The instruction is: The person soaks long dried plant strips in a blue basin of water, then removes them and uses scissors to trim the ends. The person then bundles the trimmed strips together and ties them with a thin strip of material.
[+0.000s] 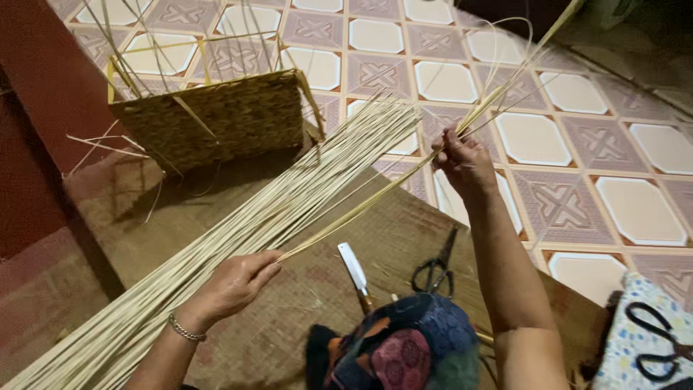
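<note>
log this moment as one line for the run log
left hand: pinches strip near end | right hand: grips same strip further along | bundle of reeds on mat | knife, scissors nearby

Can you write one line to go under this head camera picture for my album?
Left hand and right hand stretch a pale strip over a reed bundle, beside a half-woven basket.

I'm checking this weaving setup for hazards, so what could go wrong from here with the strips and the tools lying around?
The thin strip stretched between the left hand and the right hand could kink or snap if pulled harder. The knife and scissors lie open on the mat close under both arms, so a forearm might brush a blade. Pulling one strip might also drag the loose bundle out of order.
</note>
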